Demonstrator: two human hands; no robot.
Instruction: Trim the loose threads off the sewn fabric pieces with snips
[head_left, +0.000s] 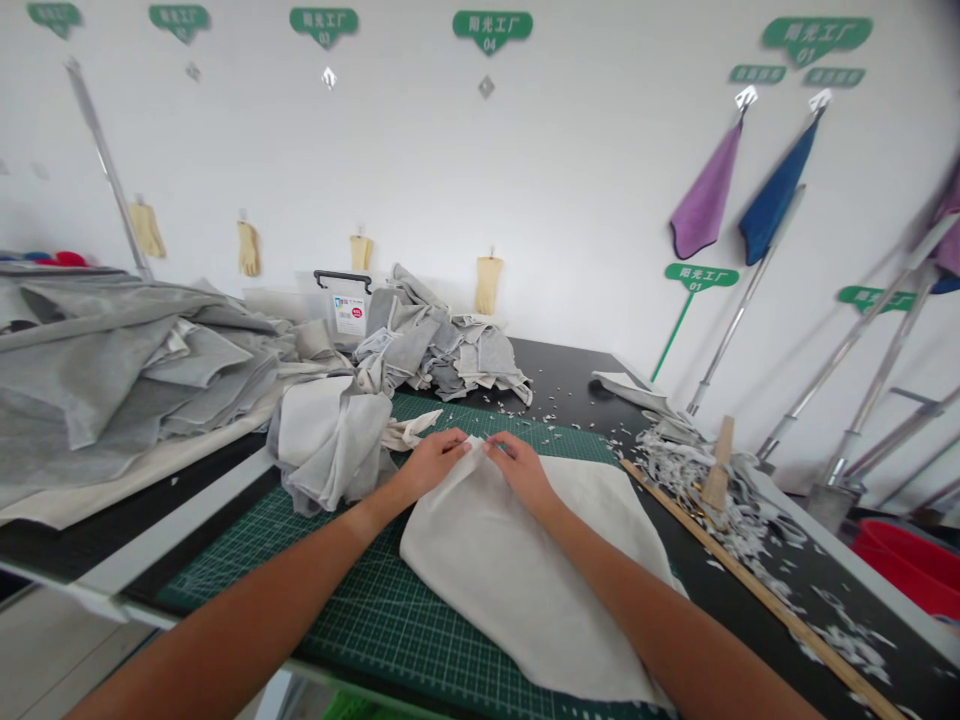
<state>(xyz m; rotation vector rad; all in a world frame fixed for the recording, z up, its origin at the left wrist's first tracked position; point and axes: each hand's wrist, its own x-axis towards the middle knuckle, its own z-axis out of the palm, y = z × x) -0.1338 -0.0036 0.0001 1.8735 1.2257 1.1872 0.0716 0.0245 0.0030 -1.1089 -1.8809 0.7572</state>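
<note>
A large off-white cloth (517, 560) lies over the green cutting mat (360, 600), its far edge raised between my hands. My left hand (439, 460) pinches that edge between thumb and fingers. Close beside it on the right, my right hand (517, 465) pinches the same edge, the fingertips of the two hands nearly touching. Just left of my left hand sits a crumpled bundle of grey and white cloth (330, 435).
Grey cloths (135, 370) are heaped at the left, with another pile (442, 345) at the back. On the right lie a long wooden strip (750, 580), a wooden piece (718, 470) and white scraps (675, 465). A red bucket (911, 560) stands beyond the table's right edge.
</note>
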